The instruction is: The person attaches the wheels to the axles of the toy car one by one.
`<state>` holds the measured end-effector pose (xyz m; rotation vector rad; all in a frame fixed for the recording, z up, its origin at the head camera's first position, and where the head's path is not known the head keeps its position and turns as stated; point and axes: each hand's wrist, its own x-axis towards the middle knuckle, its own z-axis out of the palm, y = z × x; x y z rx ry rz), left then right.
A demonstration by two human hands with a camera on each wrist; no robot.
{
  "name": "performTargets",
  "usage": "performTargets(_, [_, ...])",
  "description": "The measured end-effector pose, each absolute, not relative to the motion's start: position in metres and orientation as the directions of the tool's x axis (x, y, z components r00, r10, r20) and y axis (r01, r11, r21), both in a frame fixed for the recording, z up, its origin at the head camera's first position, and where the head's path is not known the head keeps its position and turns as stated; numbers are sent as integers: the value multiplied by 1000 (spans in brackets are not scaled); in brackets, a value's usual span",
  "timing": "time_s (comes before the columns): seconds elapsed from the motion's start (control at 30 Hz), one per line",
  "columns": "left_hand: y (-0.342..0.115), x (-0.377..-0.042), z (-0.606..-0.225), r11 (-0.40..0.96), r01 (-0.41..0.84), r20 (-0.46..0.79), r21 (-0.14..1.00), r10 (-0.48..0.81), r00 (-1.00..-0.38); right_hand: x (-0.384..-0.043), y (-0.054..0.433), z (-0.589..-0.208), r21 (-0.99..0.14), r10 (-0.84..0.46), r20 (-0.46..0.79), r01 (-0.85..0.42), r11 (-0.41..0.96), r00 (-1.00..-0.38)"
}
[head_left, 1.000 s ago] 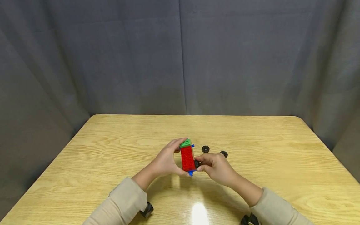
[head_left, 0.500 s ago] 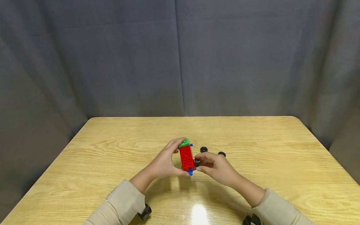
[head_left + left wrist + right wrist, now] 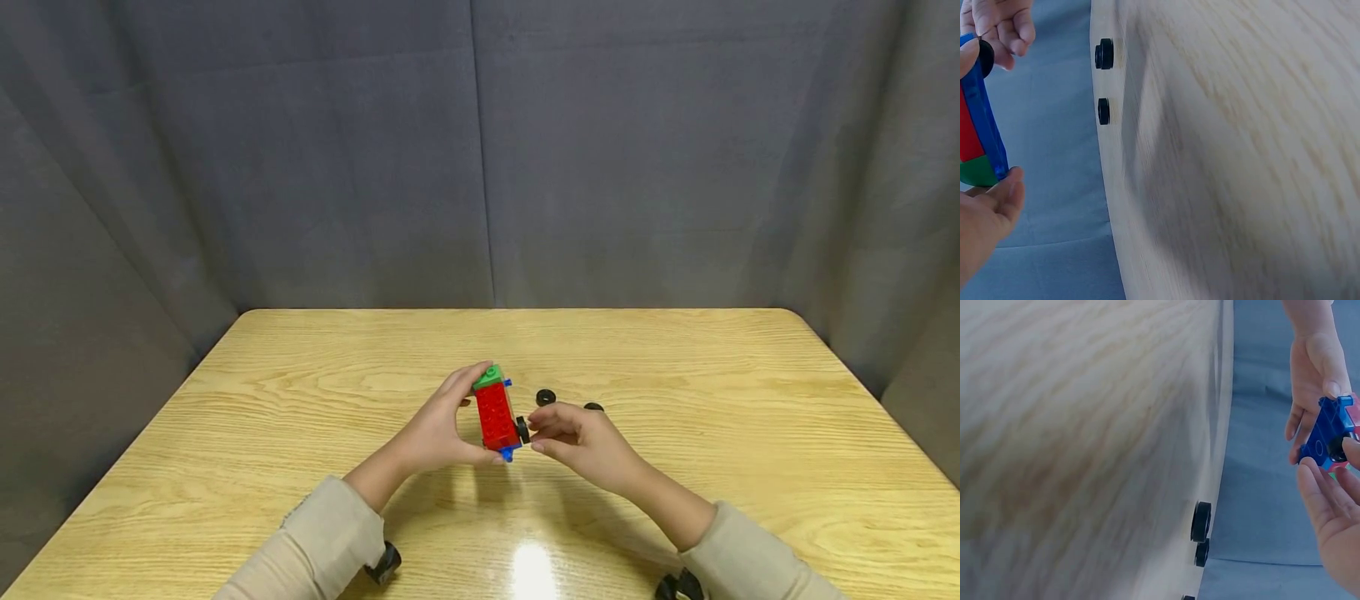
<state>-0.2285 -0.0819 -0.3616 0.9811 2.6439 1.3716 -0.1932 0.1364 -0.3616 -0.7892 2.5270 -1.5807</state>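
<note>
My left hand (image 3: 442, 425) grips a small toy brick car by its two ends, thumb at the near end and fingers at the far one. The toy car (image 3: 496, 414) has a red studded body, a green block at the far end and a blue base (image 3: 986, 119). It is held up above the table. One black wheel (image 3: 522, 429) sits on its right side at the near end. At the far end a bare blue axle stub (image 3: 507, 382) sticks out. My right hand (image 3: 588, 442) is just right of the wheel, its fingers loosely bent and slightly parted from it.
Loose black wheels lie on the wooden table (image 3: 337, 358) beyond my right hand: one wheel (image 3: 546, 397) in plain sight, another wheel (image 3: 594, 407) partly behind the hand. A grey curtain (image 3: 360, 167) hangs behind the table.
The right fingers have let go of the wheel and drawn back a little to the right, and the wheel stays on the car. The left hand has shifted the car slightly left and away.
</note>
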Motion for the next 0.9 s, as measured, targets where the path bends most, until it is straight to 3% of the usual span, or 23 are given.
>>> performTargets(0.3, [-78,-206,-328,417,528,263,740,543,-797,-199,146,-365,-848,-426,219,-387,362,-878])
performTargets(0.53, [-85,-229,-360,401,558,287,727,561,-776,-203,155,-369,-824,-391,254,-410,391,-884])
performTargets(0.9, [-87,-222,-354,429,509,231,746,550,-802,-212,168,-373,-797,-339,271,-408,445,-901])
